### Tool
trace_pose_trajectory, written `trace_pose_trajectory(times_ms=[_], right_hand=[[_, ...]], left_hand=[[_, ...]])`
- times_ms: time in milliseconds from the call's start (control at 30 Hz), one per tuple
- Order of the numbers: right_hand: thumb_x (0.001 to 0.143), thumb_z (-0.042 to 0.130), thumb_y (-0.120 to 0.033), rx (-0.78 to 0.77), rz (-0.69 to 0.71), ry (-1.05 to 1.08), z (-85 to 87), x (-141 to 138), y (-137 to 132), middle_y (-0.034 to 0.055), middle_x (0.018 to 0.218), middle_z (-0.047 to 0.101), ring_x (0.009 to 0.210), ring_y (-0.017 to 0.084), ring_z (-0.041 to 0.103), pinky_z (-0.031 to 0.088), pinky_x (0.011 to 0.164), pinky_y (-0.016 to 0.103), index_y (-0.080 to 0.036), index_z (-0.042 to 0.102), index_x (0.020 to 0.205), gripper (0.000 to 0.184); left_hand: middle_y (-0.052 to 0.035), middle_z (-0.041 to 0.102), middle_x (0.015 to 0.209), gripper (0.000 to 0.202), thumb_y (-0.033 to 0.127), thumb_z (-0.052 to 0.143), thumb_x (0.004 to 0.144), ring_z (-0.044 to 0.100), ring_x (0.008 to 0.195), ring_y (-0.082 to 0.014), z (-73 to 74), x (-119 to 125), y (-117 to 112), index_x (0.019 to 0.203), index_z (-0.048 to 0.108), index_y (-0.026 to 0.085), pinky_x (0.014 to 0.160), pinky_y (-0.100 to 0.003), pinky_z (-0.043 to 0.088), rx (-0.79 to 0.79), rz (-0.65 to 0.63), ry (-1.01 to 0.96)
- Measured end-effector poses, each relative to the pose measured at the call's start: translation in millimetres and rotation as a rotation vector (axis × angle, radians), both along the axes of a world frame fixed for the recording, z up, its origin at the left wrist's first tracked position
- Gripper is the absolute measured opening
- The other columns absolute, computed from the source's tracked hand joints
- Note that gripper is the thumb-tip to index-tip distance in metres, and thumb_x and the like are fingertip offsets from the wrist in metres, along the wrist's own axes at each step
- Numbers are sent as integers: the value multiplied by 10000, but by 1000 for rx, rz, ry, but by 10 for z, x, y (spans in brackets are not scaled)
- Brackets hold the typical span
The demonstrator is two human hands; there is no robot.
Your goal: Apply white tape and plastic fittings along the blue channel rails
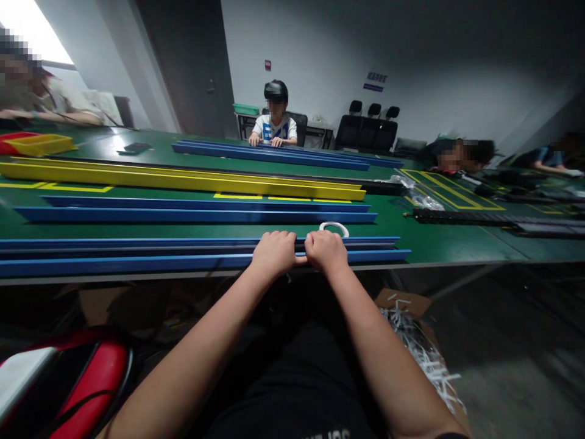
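Note:
A long blue channel (137, 264) lies along the front edge of the green table, with a narrow dark and pale strip visible between its two walls. My left hand (275, 253) and my right hand (326, 250) sit close together over this channel near its right end. Both are closed, knuckles up, with the fingers curled over the channel and the thumbs toward each other. What lies under the fingers is hidden. Just behind my right hand is a white ring (334, 228), perhaps a roll of tape, partly covered by the channel.
Behind lie a second blue channel (196, 214) and a yellow channel (183, 181). A black strip (457, 217) and clear plastic wrap (423, 196) are to the right. Across the table (457, 250), a person (275, 125) touches more blue channels. Below right stands a box of white paper strips (423, 347).

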State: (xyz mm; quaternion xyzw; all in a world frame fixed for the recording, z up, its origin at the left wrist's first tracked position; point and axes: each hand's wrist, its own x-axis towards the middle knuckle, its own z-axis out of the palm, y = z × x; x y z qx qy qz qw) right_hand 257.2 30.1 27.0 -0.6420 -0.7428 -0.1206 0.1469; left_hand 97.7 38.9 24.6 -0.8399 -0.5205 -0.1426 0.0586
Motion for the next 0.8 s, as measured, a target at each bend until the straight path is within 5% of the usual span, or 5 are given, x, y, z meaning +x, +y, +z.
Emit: trace_pose_trajectory(times_ms=[200, 367, 600, 800], right_hand=[[1000, 299, -330, -16, -84, -42, 13, 788, 11, 77, 963, 726, 931, 194, 619, 346, 810, 307, -194, 687, 870, 431], [1006, 301, -350, -31, -95, -41, 6, 1033, 22, 71, 980, 730, 946, 199, 623, 350, 811, 300, -199, 681, 892, 424], [1019, 249, -436, -56, -171, -47, 38, 840, 16, 119, 986, 714, 936, 224, 619, 373, 840, 327, -176, 695, 954, 520], [1016, 274, -394, -75, -46, -48, 51, 169, -53, 139, 1042, 682, 1008, 238, 584, 363, 940, 376, -162, 668, 1019, 457]], left_hand=[[-169, 686, 1019, 655, 743, 473, 805, 626, 986, -314, 28, 805, 3, 1025, 643, 150, 872, -417, 405, -52, -41, -72], [-172, 674, 1061, 714, 778, 445, 799, 622, 994, -318, 16, 1020, 3, 1065, 622, 140, 871, -421, 406, -47, -80, -79], [-125, 682, 1052, 675, 782, 414, 813, 620, 1005, -296, 31, 619, -13, 1075, 611, 193, 864, -393, 414, -29, -91, -52], [-126, 693, 1035, 731, 818, 378, 796, 633, 994, -305, 47, -129, 22, 1125, 623, 212, 853, -391, 418, -42, -11, 4]])
